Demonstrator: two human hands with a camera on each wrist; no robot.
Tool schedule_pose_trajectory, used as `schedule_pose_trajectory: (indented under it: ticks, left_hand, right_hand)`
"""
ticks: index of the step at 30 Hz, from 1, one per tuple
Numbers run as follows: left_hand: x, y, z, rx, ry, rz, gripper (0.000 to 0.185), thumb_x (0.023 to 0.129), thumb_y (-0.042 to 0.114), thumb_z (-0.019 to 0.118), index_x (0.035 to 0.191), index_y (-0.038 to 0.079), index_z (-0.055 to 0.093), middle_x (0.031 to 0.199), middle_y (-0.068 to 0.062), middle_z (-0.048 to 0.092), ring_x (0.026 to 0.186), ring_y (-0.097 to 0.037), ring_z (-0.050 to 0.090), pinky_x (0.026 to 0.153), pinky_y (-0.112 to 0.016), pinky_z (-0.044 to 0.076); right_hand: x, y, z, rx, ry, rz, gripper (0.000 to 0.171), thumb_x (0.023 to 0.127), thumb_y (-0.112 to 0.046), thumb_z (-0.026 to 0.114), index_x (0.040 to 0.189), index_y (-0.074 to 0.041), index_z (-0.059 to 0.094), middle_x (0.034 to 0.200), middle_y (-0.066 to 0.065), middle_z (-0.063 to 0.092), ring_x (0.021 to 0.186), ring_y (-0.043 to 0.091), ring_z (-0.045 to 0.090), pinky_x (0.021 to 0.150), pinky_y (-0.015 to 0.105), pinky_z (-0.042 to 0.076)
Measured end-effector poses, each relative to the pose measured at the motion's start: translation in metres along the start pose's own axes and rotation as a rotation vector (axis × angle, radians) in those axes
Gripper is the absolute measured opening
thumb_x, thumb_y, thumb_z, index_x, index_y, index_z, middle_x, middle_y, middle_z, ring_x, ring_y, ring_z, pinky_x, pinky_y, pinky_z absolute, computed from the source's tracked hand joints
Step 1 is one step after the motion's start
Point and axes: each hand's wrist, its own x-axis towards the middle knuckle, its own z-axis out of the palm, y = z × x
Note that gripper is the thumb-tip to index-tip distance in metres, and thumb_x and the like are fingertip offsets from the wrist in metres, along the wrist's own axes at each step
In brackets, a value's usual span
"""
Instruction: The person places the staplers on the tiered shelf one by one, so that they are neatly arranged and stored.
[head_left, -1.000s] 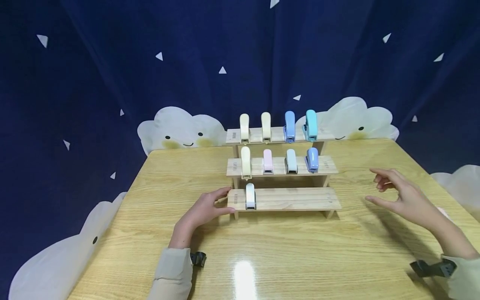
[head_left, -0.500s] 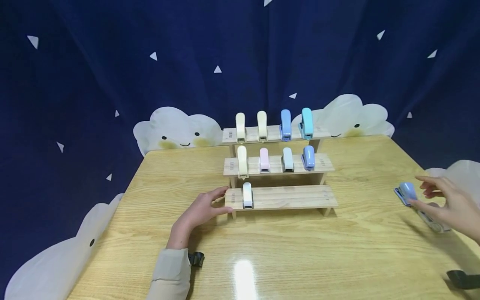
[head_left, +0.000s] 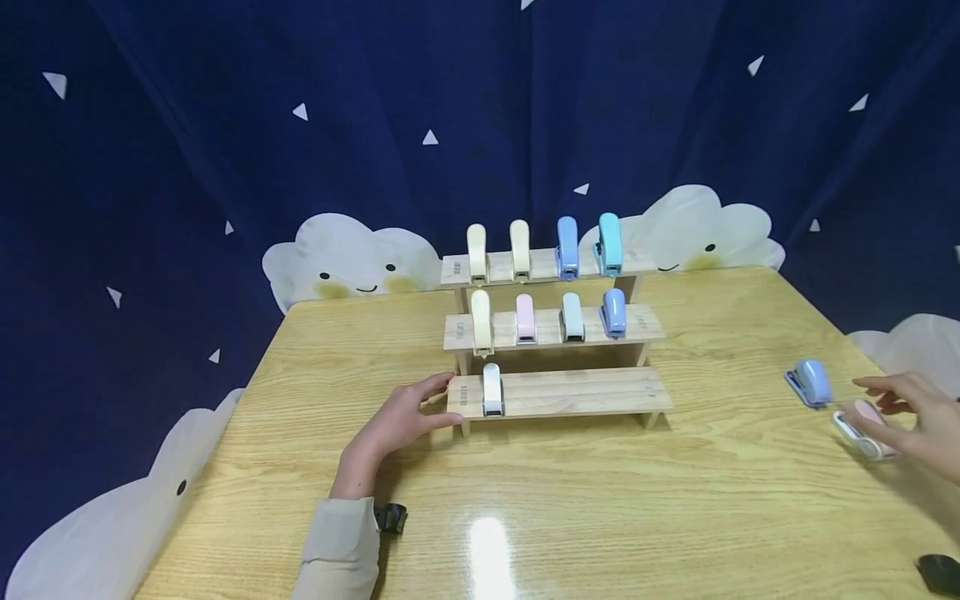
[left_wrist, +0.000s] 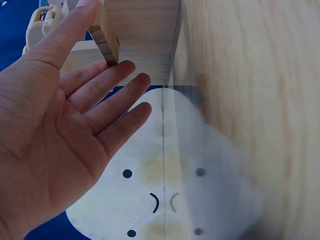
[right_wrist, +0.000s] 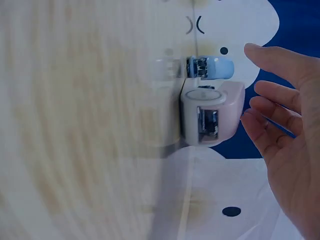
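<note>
A three-tier wooden shelf [head_left: 585, 392] stands mid-table. Its upper two tiers each carry several pastel staplers. A white stapler [head_left: 492, 389] sits alone at the left of the lowest tier. My left hand [head_left: 416, 412] rests open against that tier's left end, and the left wrist view shows the left hand [left_wrist: 75, 125] with straight fingers by the shelf wood [left_wrist: 140, 30]. Near the table's right edge lie a blue stapler [head_left: 810, 383] and a pink stapler [head_left: 862, 427]. My right hand [head_left: 903, 408] hovers open at the pink stapler [right_wrist: 212, 112], fingers [right_wrist: 270, 95] just beside it, the blue stapler [right_wrist: 210, 67] behind.
The wooden table [head_left: 570, 500] has a glossy bare front half. White cloud cushions [head_left: 352, 258] sit behind it and at both sides, against a dark blue curtain. Both loose staplers lie close to the right table edge.
My right hand has moved right and down from mid-air to the pink stapler, uncovering both loose staplers. The left hand has stayed at the shelf's end.
</note>
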Motion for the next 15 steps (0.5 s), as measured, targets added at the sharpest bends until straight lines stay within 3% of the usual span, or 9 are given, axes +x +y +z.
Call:
schedule_pose_trajectory:
  ticks: [3, 6, 8, 10, 11, 15]
  left_hand:
    - [-0.0003, 0.0001, -0.0004, 0.002, -0.001, -0.004, 0.081, 0.085, 0.044, 0.073, 0.152, 0.015, 0.037, 0.149, -0.013, 0.049, 0.140, -0.030, 0.046, 0.117, -0.049, 0.036]
    - [-0.0007, 0.0001, -0.0004, 0.004, -0.002, -0.005, 0.081, 0.085, 0.045, 0.072, 0.152, 0.016, 0.037, 0.149, -0.012, 0.049, 0.140, -0.030, 0.045, 0.117, -0.049, 0.036]
    - [-0.0010, 0.0002, -0.0003, 0.002, -0.002, -0.007, 0.081, 0.085, 0.045, 0.072, 0.152, 0.016, 0.037, 0.150, -0.012, 0.048, 0.140, -0.030, 0.045, 0.117, -0.049, 0.036]
    - [-0.0012, 0.0002, -0.0004, 0.001, -0.003, -0.012, 0.082, 0.085, 0.045, 0.073, 0.152, 0.016, 0.037, 0.150, -0.012, 0.048, 0.140, -0.029, 0.045, 0.117, -0.049, 0.036]
    - [-0.0013, 0.0002, -0.0003, -0.002, -0.004, -0.013, 0.082, 0.085, 0.045, 0.073, 0.152, 0.016, 0.037, 0.150, -0.011, 0.048, 0.140, -0.030, 0.045, 0.117, -0.049, 0.036]
    - [-0.0014, -0.0004, -0.0004, -0.002, -0.001, -0.015, 0.082, 0.085, 0.045, 0.073, 0.152, 0.017, 0.036, 0.151, -0.011, 0.047, 0.140, -0.030, 0.045, 0.117, -0.050, 0.036]
  right_hand:
    - [-0.0018, 0.0040, -0.0003, -0.037, -0.012, 0.016, 0.059, 0.070, -0.003, 0.084, 0.105, -0.040, 0.055, 0.100, -0.040, 0.037, 0.083, -0.022, 0.036, 0.068, -0.008, 0.033]
    - [-0.0038, 0.0066, 0.0003, -0.085, -0.022, 0.031, 0.037, 0.070, -0.006, 0.085, 0.098, -0.019, 0.064, 0.099, -0.042, 0.035, 0.081, -0.023, 0.034, 0.066, -0.007, 0.033]
    - [-0.0047, 0.0081, 0.0006, -0.105, -0.038, 0.038, 0.036, 0.070, -0.008, 0.085, 0.098, -0.001, 0.064, 0.099, -0.043, 0.033, 0.080, -0.023, 0.033, 0.064, -0.005, 0.033]
    - [-0.0059, 0.0091, 0.0015, -0.112, -0.056, 0.044, 0.043, 0.070, -0.008, 0.086, 0.101, 0.008, 0.061, 0.099, -0.044, 0.031, 0.080, -0.023, 0.032, 0.062, -0.003, 0.033]
    - [-0.0065, 0.0093, 0.0016, -0.106, -0.065, 0.050, 0.044, 0.070, -0.008, 0.086, 0.102, 0.008, 0.060, 0.099, -0.044, 0.031, 0.080, -0.024, 0.031, 0.061, -0.002, 0.033]
    - [-0.0105, 0.0094, 0.0016, -0.050, -0.076, 0.081, 0.047, 0.068, -0.002, 0.085, 0.104, -0.020, 0.060, 0.097, -0.041, 0.033, 0.079, -0.023, 0.034, 0.059, -0.001, 0.035]
